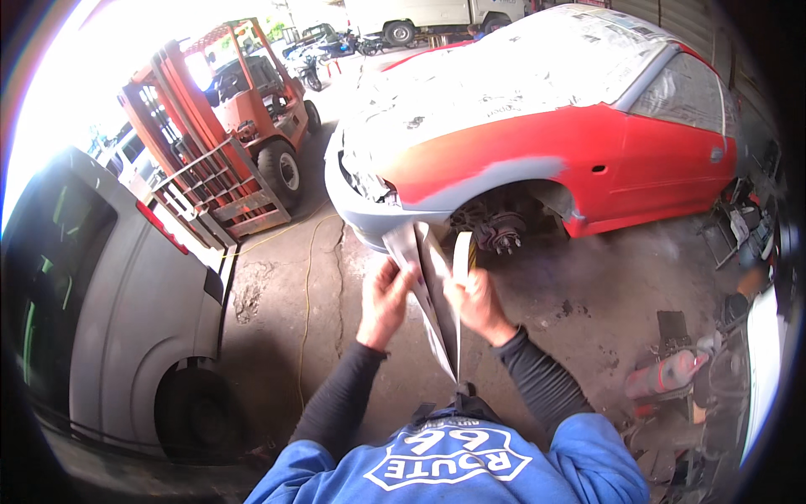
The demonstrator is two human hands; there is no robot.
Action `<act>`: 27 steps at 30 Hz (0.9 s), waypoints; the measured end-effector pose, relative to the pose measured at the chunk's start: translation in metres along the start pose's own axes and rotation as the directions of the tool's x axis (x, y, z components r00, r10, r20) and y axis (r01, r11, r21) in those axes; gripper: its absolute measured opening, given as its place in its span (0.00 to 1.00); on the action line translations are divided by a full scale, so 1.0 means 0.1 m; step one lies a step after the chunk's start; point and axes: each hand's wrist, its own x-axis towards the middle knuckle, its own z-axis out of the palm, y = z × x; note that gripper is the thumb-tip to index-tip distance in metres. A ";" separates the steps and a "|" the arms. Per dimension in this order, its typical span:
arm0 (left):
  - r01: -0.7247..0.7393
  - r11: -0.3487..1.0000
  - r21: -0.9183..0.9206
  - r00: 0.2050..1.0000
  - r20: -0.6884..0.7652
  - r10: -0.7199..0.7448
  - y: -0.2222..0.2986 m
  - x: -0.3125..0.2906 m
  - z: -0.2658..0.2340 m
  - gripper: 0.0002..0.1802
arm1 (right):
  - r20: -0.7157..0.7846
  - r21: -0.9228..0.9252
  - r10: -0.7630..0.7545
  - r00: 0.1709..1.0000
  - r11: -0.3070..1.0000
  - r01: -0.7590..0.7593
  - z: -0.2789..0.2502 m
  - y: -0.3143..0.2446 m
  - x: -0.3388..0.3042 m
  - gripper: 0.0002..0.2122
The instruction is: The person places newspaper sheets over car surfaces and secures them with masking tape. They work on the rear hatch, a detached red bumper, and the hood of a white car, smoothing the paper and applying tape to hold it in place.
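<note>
Lettering around the red car: on a shirt, sheets and a truck.
Nearer than the red car, the blue shirt bears a white shield-shaped print, its bold words and number upside down in view, with smaller white letters beside it; over the car's glass, printed paper sheets carry type too small to read; beyond the car, the white truck shows small dark lettering.

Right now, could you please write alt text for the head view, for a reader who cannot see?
A person's left hand and right hand hold a long paper sheet, with a roll of tape also in the right hand. Ahead is a red car with grey patches, papered windows and a front wheel off; an orange forklift and a grey van stand left.
</note>
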 end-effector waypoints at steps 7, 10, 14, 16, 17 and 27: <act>-0.246 0.950 -0.190 0.965 -0.141 0.222 0.06 2.03 -0.29 0.11 | -0.314 0.100 -0.147 0.938 0.977 0.186 -0.88 0.21 2.05 0.08; -0.229 0.918 -0.324 0.973 -0.088 0.212 -0.39 2.83 -0.27 0.13 | -0.510 -0.126 -0.324 0.797 0.945 0.303 -1.38 0.51 2.82 0.05; -0.189 0.863 -0.468 0.980 -0.041 0.193 -1.09 4.09 -0.16 0.15 | -0.615 -0.273 -0.382 0.689 0.924 0.269 -1.80 0.99 3.96 0.07; -0.178 0.834 -0.523 0.978 0.002 0.210 -1.35 4.84 -0.07 0.14 | -0.638 -0.225 -0.385 0.667 0.921 0.317 -1.96 1.27 4.62 0.08; -0.144 0.843 -0.518 0.984 0.018 0.179 -1.48 5.24 -0.03 0.14 | -0.646 -0.233 -0.392 0.655 0.918 0.321 -2.05 1.43 4.95 0.08; 0.098 0.882 0.461 0.947 -0.317 0.060 -2.84 8.00 -1.38 0.30 | -0.074 -0.955 -0.186 0.980 0.296 -0.016 -2.23 1.92 6.35 0.09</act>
